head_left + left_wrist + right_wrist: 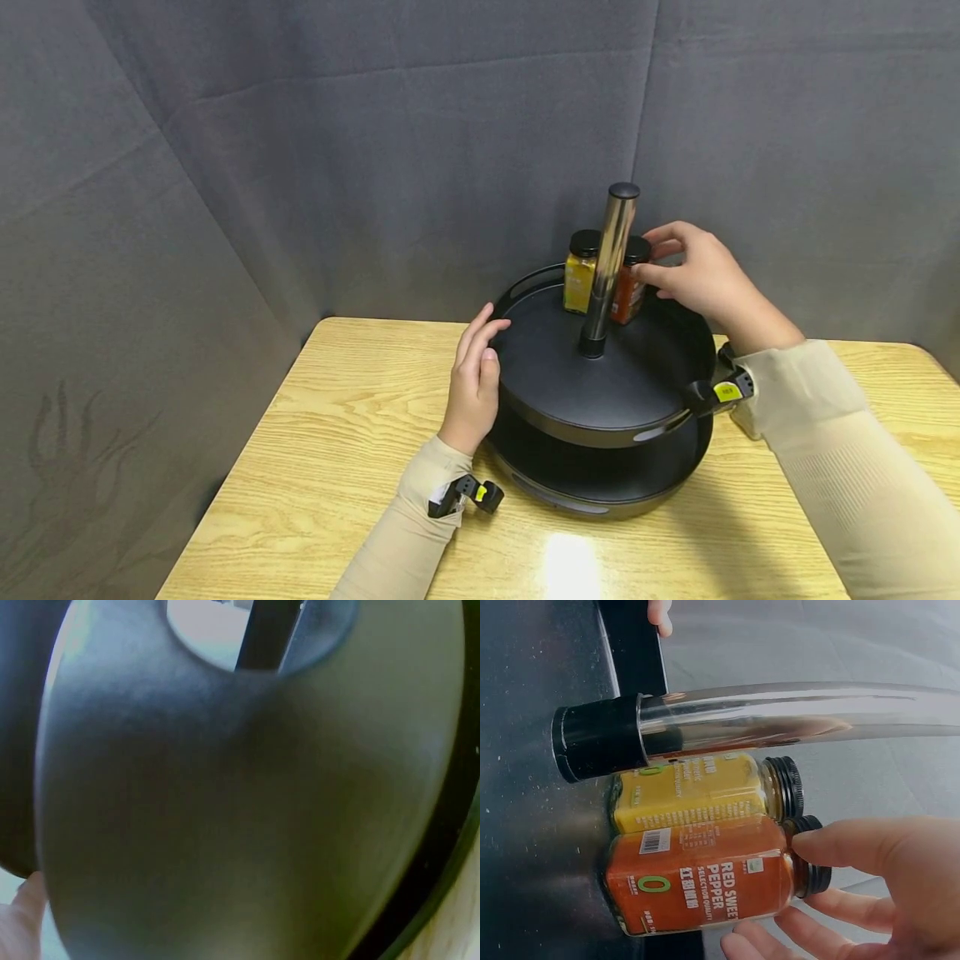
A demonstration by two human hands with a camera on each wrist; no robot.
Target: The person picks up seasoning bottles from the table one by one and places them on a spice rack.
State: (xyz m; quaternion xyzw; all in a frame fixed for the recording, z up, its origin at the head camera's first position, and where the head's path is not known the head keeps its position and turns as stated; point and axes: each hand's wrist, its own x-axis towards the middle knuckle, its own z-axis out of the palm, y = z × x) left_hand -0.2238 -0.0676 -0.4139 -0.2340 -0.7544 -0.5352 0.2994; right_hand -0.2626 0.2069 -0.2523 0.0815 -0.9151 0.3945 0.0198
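Observation:
A two-tier black round tray stands on the table, its upper tier (pixel 547 379) above a wider lower tier (pixel 592 479). On the upper tier, behind the central metal post (pixel 613 242), two square glass jars stand upright side by side. One is a yellow spice jar (pixel 578 285); the other, an orange-red jar of red sweet pepper (pixel 705 881), has a black lid. My right hand (pixel 705 271) pinches that red jar near its lid, thumb on one side and fingers on the other. With fingers fairly straight, my left hand (pixel 474 396) rests against the upper tier's left rim.
The wooden table (pixel 360 417) extends to both sides of the tray. Close behind it hangs a grey cloth (pixel 450 167). The upper tier's rim has handle slots (pixel 660 429). A pale object (pixel 744 419) is partly hidden under my right wrist.

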